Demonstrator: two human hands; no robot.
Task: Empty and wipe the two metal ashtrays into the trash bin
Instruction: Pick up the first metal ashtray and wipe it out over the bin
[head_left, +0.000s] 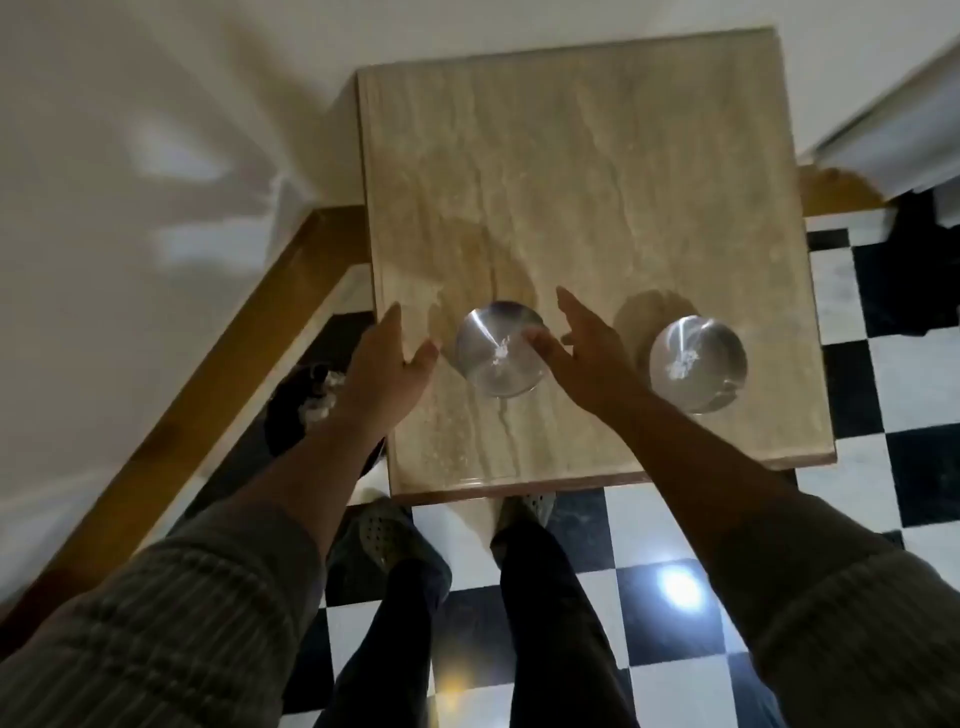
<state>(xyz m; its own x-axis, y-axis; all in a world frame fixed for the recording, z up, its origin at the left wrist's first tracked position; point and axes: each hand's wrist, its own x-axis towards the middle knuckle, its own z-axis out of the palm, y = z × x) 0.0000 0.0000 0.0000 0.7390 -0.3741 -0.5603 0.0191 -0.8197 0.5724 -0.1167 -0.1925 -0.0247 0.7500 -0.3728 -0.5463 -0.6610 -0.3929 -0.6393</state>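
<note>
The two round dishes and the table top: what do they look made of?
Left dish and right dish: apparently metal, brushed or satin silver, judging by the streaky radial glare; each holds a whitish fleck at its centre. Table top: looks like beige stone, perhaps marble or travertine, with wavy veins and a soft sheen; a printed laminate cannot be ruled out.
</note>
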